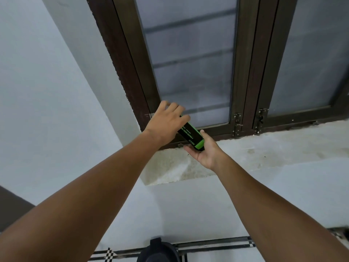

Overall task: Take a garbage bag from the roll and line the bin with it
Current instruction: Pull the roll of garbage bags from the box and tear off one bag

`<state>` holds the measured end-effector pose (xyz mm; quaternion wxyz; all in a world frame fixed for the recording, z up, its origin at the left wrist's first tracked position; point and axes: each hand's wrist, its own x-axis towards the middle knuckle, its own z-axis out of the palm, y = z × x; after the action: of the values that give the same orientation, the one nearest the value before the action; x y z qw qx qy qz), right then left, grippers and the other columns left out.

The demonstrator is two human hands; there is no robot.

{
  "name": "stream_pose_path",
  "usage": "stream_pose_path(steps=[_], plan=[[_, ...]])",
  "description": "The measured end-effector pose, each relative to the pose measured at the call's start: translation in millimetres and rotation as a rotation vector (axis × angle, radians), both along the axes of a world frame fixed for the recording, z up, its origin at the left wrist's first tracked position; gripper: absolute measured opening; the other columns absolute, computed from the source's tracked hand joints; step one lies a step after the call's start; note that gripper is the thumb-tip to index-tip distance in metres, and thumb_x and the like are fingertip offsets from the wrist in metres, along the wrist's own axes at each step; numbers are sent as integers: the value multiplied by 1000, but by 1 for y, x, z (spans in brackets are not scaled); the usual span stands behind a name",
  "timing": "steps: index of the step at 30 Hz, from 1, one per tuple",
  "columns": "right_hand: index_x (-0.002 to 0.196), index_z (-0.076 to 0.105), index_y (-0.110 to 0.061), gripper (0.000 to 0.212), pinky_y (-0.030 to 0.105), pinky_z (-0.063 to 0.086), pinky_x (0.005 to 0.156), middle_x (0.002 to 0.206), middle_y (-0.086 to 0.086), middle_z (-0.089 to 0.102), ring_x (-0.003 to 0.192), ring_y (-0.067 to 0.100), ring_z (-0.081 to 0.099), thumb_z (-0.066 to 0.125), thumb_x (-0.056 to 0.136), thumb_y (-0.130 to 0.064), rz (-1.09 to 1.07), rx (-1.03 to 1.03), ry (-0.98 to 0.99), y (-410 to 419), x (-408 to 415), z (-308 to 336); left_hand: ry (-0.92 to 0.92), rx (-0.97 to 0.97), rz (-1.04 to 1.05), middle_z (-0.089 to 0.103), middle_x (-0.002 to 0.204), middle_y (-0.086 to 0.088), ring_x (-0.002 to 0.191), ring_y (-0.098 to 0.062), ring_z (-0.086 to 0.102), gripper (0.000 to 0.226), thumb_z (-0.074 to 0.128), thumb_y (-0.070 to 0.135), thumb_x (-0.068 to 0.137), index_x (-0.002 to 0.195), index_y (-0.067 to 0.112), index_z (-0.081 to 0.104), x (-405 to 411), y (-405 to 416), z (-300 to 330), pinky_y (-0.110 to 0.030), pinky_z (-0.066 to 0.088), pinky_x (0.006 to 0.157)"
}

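Where: at the left end of the window sill (264, 148), hard against the dark window frame (132, 72), both hands meet on a box (190, 136) of garbage bags.
Box axis: long side runs on a slant, far end up and left under the left hand (166, 123), near end down and right in the right hand (204, 152).
Left hand: laid over the top of the far end, fingers curled over it (fingertips hidden behind the box).
Right hand: palm up under the near end, thumb along one side and fingers below, cradling it.
Nearer hand: both touch it; the right carries the weight, judging by its place beneath.
Look of the box: slim, black with bright green ends and green lettering; appears closed, though no flap shows clearly.
Roll: not visible (presumably inside).
Bin: a dark round shape (160, 250) at the wall's foot may be it; cannot tell.
Step in hand: probably lifting the box off the sill.
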<state>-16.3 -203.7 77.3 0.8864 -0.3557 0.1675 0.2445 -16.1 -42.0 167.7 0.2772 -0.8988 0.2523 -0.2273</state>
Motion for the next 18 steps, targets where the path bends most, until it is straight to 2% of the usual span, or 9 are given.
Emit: stream_pose_path(steps=[3, 8, 10, 14, 18], plan=[[128, 56, -5, 47, 38, 65, 71, 123, 23, 57, 109, 33, 68, 59, 100, -43, -5, 15, 29, 7, 2, -3, -2, 39, 15, 55, 141, -9, 128, -31, 51, 51, 77, 32, 85, 132, 27, 59, 3, 2, 7, -50, 35, 108], [129, 55, -10, 44, 35, 65, 64, 119, 20, 63, 106, 31, 69, 60, 100, -43, 7, -70, 52, 9, 9, -6, 2, -23, 201, 54, 141, -9, 132, -32, 46, 55, 75, 28, 87, 138, 29, 54, 6, 16, 10, -50, 32, 109], [126, 56, -13, 45, 33, 62, 63, 114, 17, 65, 98, 29, 69, 60, 98, -49, 26, -193, 69, 6, 11, -11, -6, -32, 272, 55, 139, -9, 130, -32, 46, 59, 76, 27, 85, 139, 30, 52, 7, 24, 11, -49, 32, 109], [116, 62, -10, 51, 21, 48, 53, 96, 13, 70, 66, 16, 64, 60, 95, -57, 37, -369, 55, -5, 15, -23, -30, 7, 325, 57, 134, -10, 126, -33, 48, 59, 79, 25, 81, 135, 27, 55, 11, 32, 10, -51, 33, 108], [114, 60, -10, 43, 20, 50, 49, 99, 16, 66, 60, 15, 61, 71, 92, -44, -6, -420, -3, -8, 20, -25, -30, -7, 394, 62, 121, -10, 117, -33, 52, 56, 79, 26, 80, 131, 22, 58, 13, 30, 4, -51, 35, 106]])
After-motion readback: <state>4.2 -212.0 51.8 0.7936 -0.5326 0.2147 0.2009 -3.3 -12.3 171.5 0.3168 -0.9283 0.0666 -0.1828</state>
